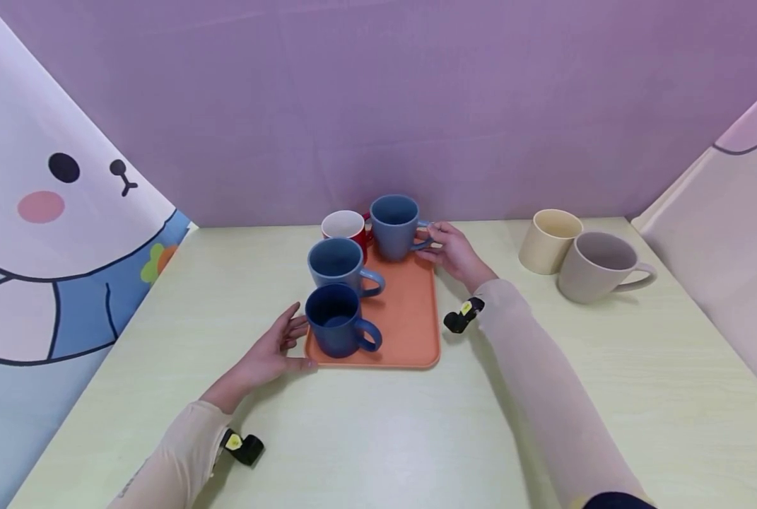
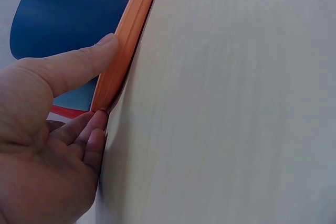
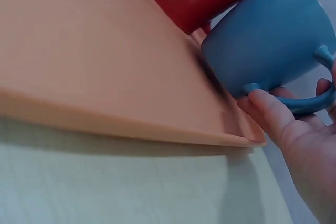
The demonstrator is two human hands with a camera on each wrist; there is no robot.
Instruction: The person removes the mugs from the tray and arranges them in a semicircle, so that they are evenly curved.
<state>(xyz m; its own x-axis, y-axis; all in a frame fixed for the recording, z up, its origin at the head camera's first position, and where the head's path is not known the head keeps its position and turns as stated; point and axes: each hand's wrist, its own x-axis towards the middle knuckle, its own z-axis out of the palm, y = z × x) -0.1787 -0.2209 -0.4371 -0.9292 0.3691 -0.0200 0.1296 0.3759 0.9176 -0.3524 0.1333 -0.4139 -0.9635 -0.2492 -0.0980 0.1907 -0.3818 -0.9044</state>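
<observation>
My right hand point(image 1: 449, 253) holds the handle of a grey-blue mug point(image 3: 268, 38) at the back right of an orange tray point(image 1: 410, 318). Whether that mug's base touches the tray, I cannot tell. At the tray's front left corner, my left hand point(image 1: 275, 357) grips the edge, its thumb point(image 2: 84, 66) against the front rim and its fingers at the left side. Just beside it on the tray stands a dark blue mug point(image 1: 335, 329), handle to the right. Behind that is a medium blue mug point(image 1: 330, 263), partly hiding a red mug with a white inside point(image 1: 345, 225).
On the table's right side, a cream mug point(image 1: 542, 247) stands close to a larger pale grey mug point(image 1: 591, 272) whose handle points right. A purple backdrop point(image 1: 378, 113) rises behind the table point(image 1: 378, 438), with printed cloth panels at both sides.
</observation>
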